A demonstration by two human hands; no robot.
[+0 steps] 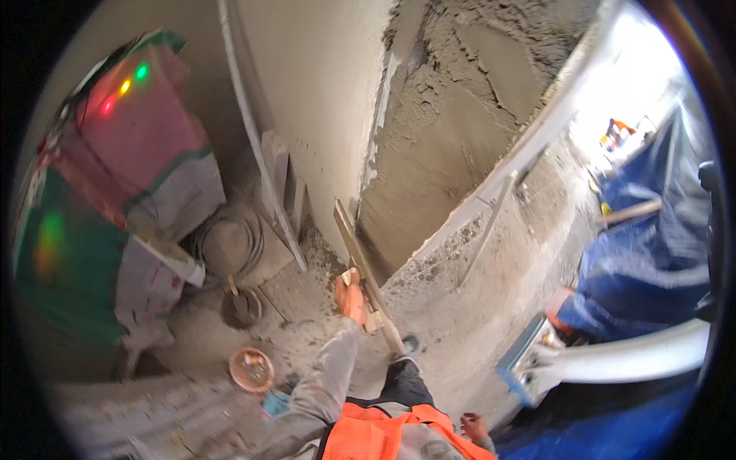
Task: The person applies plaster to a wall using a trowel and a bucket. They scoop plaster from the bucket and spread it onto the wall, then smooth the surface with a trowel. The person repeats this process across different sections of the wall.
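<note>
My left hand (351, 300) is closed around the handle of a long wooden float (360, 257). The float's narrow board runs slantwise from the foot of the wall back toward my leg, seen nearly edge-on. Its far end is close to the lower corner of a wall panel coated in wet grey-brown plaster (429, 165). That coat is smooth lower down and rough and ridged toward the top. My right hand (474, 425) hangs low by my right side, fingers loosely bent and apart, with nothing visible in it.
A bucket (241, 308) with a tool in it and an orange tub (251, 369) stand on the left. Coiled cable (230, 245) lies behind them. A pole (257, 142) leans against the left wall. To the right are a white tube (629, 354) and blue tarps (644, 268).
</note>
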